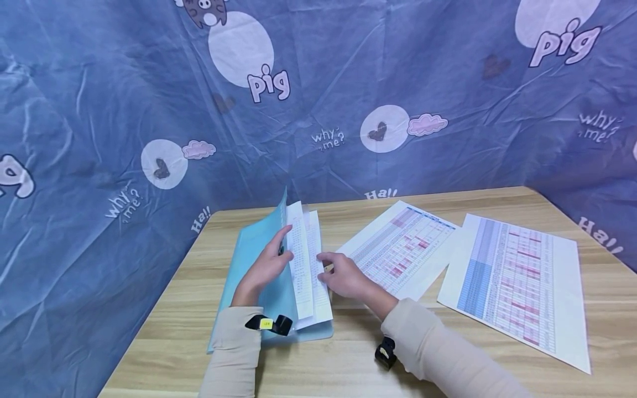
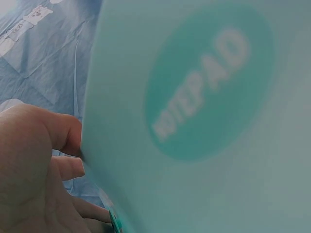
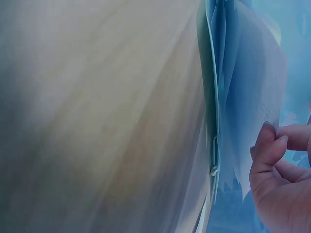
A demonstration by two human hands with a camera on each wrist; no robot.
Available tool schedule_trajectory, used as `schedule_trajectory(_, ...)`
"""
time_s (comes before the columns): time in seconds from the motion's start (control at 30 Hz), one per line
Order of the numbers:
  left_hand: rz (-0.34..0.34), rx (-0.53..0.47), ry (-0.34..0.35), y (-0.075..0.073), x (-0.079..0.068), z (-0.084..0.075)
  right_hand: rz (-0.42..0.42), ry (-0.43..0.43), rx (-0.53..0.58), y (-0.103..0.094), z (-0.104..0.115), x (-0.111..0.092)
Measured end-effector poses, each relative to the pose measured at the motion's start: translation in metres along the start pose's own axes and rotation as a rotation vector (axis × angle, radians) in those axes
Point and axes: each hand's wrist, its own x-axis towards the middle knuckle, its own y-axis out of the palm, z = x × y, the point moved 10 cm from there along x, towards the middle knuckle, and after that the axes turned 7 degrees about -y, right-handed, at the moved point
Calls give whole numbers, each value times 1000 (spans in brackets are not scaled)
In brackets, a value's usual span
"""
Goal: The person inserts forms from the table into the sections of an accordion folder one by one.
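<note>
A light blue folder (image 1: 264,237) stands partly open on the wooden table, with printed white sheets (image 1: 301,265) inside it. At the edge of its raised cover, my left hand (image 1: 266,265) holds the cover, thumb and index finger towards the sheets. The cover (image 2: 194,194) fills most of the left wrist view, marked NOTEPAD, and hides some fingertips. From the right side, my right hand (image 1: 343,273) reaches to the edge of the sheets. In the right wrist view its thumb and index finger pinch a sheet (image 3: 257,102).
Two loose printed sheets with coloured tables lie to the right of the folder, a nearer one (image 1: 522,282) and a farther one (image 1: 408,243), their edges meeting. The wooden table (image 1: 164,326) ends at a blue patterned cloth (image 1: 318,110) behind and at both sides.
</note>
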Motion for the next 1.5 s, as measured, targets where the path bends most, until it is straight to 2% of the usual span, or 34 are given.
schedule_trajectory(0.6,15,-8,5,1,0,-2,19,16,44,10,4,2)
schedule_trajectory(0.97,12,-10,-7,1,0,-2,-65,29,46,1,0,3)
schedule_trajectory(1.17,10,-6,-11,0,2,-2,-58,48,116,3,-2,4)
schedule_trajectory(1.5,15,-19,2,-1,1,-3,-59,51,145,7,0,4)
